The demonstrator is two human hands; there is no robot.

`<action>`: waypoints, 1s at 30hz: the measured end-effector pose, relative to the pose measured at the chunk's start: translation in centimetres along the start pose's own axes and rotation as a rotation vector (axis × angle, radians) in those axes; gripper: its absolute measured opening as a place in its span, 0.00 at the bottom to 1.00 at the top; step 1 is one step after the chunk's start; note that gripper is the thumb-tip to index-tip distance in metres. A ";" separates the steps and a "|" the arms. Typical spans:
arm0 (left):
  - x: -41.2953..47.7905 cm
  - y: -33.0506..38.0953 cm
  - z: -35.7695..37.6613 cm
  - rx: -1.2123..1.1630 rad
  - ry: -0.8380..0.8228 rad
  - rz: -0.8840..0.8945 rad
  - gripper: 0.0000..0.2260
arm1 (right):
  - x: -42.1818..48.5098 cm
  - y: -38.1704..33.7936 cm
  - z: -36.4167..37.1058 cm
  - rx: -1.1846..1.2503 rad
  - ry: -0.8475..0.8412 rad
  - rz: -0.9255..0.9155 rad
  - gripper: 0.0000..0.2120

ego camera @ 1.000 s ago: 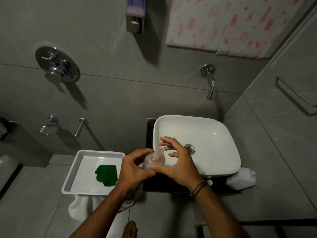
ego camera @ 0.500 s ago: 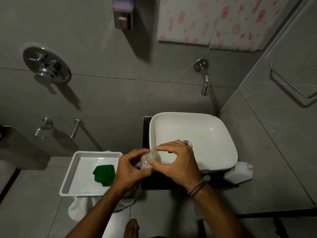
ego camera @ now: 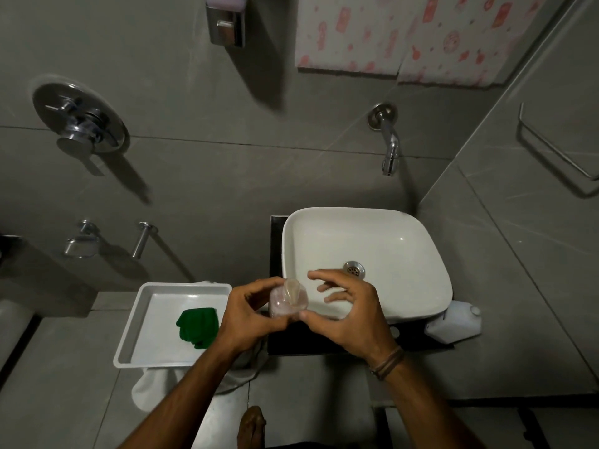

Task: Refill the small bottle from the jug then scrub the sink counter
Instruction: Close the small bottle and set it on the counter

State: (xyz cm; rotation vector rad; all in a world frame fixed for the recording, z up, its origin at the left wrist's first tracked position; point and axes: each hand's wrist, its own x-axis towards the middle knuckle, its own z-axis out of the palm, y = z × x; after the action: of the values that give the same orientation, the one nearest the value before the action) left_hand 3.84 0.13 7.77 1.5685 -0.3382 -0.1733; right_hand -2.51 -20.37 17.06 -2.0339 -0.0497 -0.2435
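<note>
A small clear bottle (ego camera: pixel 287 303) with a pale pump top is held over the front left corner of the white sink (ego camera: pixel 405 254). My left hand (ego camera: pixel 248 314) grips its body from the left. My right hand (ego camera: pixel 348 306) touches its lower right side with the thumb, its fingers spread apart above the basin. A white jug (ego camera: pixel 455 322) lies on the black counter (ego camera: pixel 291 345) at the sink's front right corner. A green scrub pad (ego camera: pixel 197 325) lies in a white tray (ego camera: pixel 129 335) to the left.
A wall tap (ego camera: pixel 387 140) juts out above the sink. A soap dispenser (ego camera: pixel 225 19) hangs higher up, and a shower mixer (ego camera: pixel 79 124) is on the left wall. A towel rail (ego camera: pixel 557 150) is on the right wall. White cloth (ego camera: pixel 152 384) hangs under the tray.
My right hand's fingers have lifted off the bottle's top and spread open, so the pump top shows. The bottle stays in my left hand.
</note>
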 end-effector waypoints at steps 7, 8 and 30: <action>-1.2 -3.2 0.1 0.110 -0.023 -0.043 0.28 | -4.1 6.6 5.0 0.074 -0.075 0.426 0.35; -1.5 -3.9 0.2 0.103 -0.032 -0.065 0.28 | -4.4 7.3 5.9 0.097 -0.070 0.445 0.34; -1.5 -14.8 0.8 0.106 -0.055 -0.332 0.32 | -4.3 14.5 12.5 0.120 0.052 0.702 0.27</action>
State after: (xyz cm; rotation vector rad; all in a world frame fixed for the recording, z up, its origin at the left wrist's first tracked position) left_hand 3.73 -0.17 -7.11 1.7207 -0.1284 -0.4630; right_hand -2.75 -15.66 -2.04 -1.8025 0.6550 0.1473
